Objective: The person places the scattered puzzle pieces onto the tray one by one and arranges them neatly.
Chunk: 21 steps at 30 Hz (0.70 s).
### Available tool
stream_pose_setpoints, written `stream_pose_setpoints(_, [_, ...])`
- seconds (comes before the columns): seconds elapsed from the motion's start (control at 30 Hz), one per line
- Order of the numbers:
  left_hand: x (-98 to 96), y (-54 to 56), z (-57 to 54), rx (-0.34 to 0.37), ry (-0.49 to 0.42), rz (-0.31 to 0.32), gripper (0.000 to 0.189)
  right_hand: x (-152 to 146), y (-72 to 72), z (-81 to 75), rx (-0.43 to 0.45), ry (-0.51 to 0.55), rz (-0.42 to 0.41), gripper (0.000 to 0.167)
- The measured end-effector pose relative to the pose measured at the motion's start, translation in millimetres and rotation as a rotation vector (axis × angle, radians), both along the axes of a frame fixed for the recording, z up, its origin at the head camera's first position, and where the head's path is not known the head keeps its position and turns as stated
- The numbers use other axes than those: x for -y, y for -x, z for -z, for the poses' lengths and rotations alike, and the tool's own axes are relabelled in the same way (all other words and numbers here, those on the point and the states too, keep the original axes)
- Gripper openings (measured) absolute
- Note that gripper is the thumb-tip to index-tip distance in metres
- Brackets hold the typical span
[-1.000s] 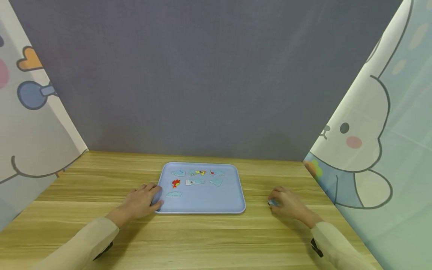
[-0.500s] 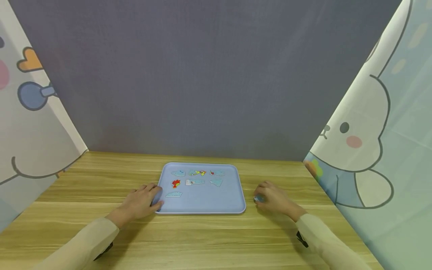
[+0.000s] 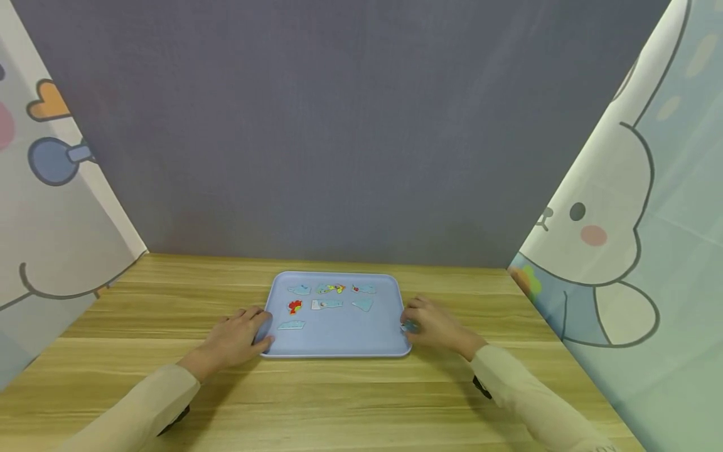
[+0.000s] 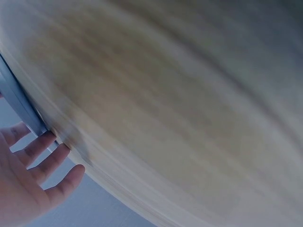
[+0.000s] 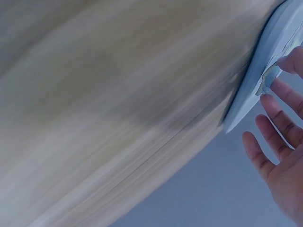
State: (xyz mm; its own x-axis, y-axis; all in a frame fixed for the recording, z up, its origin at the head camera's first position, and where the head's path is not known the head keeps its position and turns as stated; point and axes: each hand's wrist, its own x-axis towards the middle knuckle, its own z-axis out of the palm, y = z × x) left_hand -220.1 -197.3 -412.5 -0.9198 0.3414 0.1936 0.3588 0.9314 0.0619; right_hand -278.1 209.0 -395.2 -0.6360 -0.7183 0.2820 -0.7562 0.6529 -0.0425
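Note:
A pale blue tray (image 3: 350,340) lies on the wooden table in the head view. Flat, light blue puzzle pieces (image 3: 326,304) are spread over its upper and left parts, one of them mostly a red figure (image 3: 295,307). My left hand (image 3: 234,336) rests at the tray's left edge; in the left wrist view its fingers (image 4: 49,163) are fairly straight against the rim. At the right rim, my right hand (image 3: 435,328) pinches one more puzzle piece (image 5: 270,78) between thumb and fingertips. That piece's picture is mostly covered by the fingers.
The wood-grain table (image 3: 339,402) extends around the tray. A dark grey panel (image 3: 327,138) stands behind it. Cloth walls with cartoon prints, including a white rabbit (image 3: 599,213), flank the table on both sides.
My right hand has travelled left across the table with the puzzle piece, from well right of the tray to its right rim. My left hand and the pieces in the tray have stayed put.

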Motion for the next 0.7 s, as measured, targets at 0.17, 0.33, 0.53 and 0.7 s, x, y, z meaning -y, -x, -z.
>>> stream_pose_setpoints(0.17, [0.4, 0.2, -0.2, 0.008, 0.002, 0.0, 0.047, 16.0, 0.8, -3.4, 0.044, -0.023, 0.016, 0.017])
stream_pose_setpoints(0.33, [0.8, 1.0, 0.5, 0.007, 0.007, 0.002, 0.048, 28.7, 4.4, -2.6, 0.058, -0.044, -0.006, 0.017])
stream_pose_setpoints(0.53, [0.0, -0.1, -1.9, 0.008, 0.004, 0.015, 0.046, 44.7, 8.9, -0.5, 0.035, -0.06, -0.05, 0.016])
stream_pose_setpoints(0.7, [0.1, 0.1, -2.1, 0.016, 0.009, 0.014, 0.046, 58.2, 11.8, 0.6, 0.008, -0.075, -0.083, 0.017])
